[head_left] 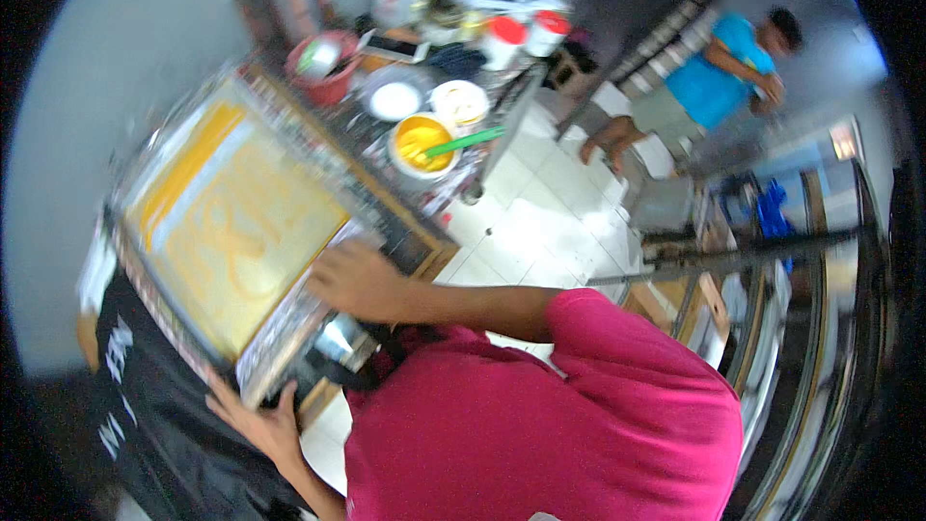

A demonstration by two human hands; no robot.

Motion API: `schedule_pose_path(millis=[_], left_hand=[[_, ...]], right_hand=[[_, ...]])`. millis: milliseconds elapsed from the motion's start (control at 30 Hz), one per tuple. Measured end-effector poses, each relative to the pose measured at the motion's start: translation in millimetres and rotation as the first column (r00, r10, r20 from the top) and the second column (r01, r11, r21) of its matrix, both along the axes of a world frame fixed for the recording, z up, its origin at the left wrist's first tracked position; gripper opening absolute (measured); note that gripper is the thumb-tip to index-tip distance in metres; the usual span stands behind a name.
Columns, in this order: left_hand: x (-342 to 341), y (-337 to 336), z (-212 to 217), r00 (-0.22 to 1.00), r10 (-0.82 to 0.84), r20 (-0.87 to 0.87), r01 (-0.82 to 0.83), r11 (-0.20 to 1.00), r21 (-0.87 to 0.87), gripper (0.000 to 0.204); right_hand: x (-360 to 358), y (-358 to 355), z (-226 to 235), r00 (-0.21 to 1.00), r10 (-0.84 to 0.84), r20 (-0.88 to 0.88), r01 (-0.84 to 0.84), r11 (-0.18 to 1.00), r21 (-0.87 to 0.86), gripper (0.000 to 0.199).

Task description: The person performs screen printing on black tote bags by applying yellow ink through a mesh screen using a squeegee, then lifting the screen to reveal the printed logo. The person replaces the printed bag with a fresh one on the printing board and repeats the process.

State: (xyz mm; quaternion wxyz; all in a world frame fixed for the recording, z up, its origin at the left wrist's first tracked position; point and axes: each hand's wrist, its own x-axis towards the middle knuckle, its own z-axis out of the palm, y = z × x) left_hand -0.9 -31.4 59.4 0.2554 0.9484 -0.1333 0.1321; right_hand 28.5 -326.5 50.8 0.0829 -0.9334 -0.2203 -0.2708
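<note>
Printing screen point(227, 236), mesh streaked with yellow, lies in front of the person, toward their left. Right hand point(359, 280) bent over its near edge; motion blur, cannot tell whether it grips. Left hand point(258, 423) at its near-left corner, thumb spread from fingers. Left of screen: black cloth point(159, 396) with white lettering. Right of screen: white tub point(426, 173) of yellow ink point(413, 138), green spatula point(465, 142) inside. Well apart, farther right of screen: seated co-worker point(712, 87), blue shirt.
</note>
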Motion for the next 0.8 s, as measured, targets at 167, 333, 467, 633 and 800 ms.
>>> schedule_pose_path(millis=[167,333,467,633,800], left_hand=[[-3.4,5.3,-18.0,0.977,-0.039,0.209,0.027,0.998,0.062,0.113],[4.7,12.2,0.0,0.850,0.020,0.526,0.118,0.966,-0.228,0.122],[25.5,17.0,92.6,0.806,0.211,0.553,-0.057,0.957,-0.283,0.125],[78.0,0.1,134.9,0.651,0.336,0.681,0.018,0.890,-0.456,0.092],[100.0,0.8,94.6,0.919,0.389,0.069,-0.338,0.864,-0.373,0.055]], right_hand=[[6.7,-11.6,14.5,0.986,0.041,-0.161,-0.024,0.994,0.104,0.013],[4.5,-8.5,59.3,0.987,0.063,0.146,-0.100,0.960,0.260,0.025],[43.6,1.7,120.1,0.949,0.000,0.315,-0.090,0.958,0.271,0.027],[106.9,-9.5,236.6,0.989,-0.105,0.099,0.087,0.980,0.177,0.038],[149.3,4.9,323.6,0.991,-0.090,-0.102,0.110,0.970,0.219,0.031]])
